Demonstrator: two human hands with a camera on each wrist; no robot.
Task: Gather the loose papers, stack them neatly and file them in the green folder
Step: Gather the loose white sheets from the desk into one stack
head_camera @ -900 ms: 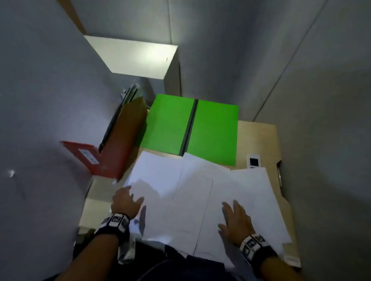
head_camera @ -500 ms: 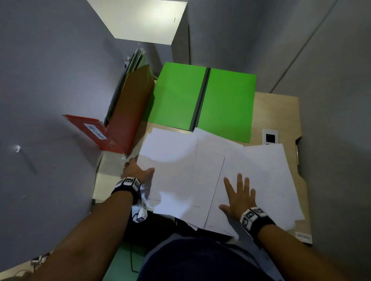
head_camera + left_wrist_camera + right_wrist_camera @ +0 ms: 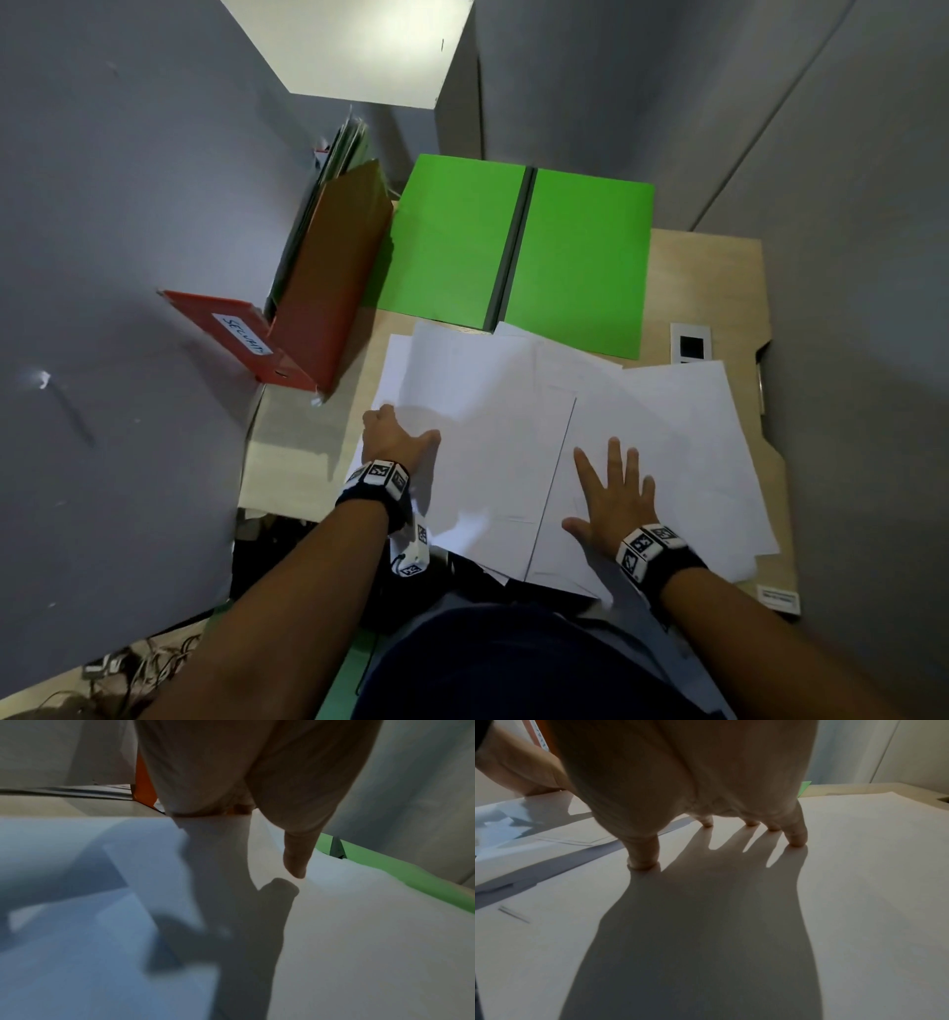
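Note:
Several loose white papers point(image 3: 493, 421) lie fanned over the desk's near half. Behind them the green folder point(image 3: 452, 241) lies open and flat, a dark spine down its middle. My left hand point(image 3: 398, 434) is at the sheets' left edge. In the left wrist view its fingers go under that edge while the thumb point(image 3: 295, 862) lies over the sheet, so it pinches the top papers point(image 3: 334, 923). My right hand point(image 3: 613, 493) lies spread on the right-hand sheets, and its fingertips point(image 3: 795, 839) press down on the paper point(image 3: 859, 882).
A red binder point(image 3: 328, 288) with a labelled spine leans against the grey partition point(image 3: 128, 205) on the left. More grey panels close the back and right. A white socket plate point(image 3: 691, 344) sits in the wooden desk point(image 3: 708, 277) beyond the papers. Some sheets overhang the near edge.
My left hand has moved from on top of the papers to their left edge and slid its fingers under it. The right hand has stayed pressing, fingers spread wider. The head view has shifted.

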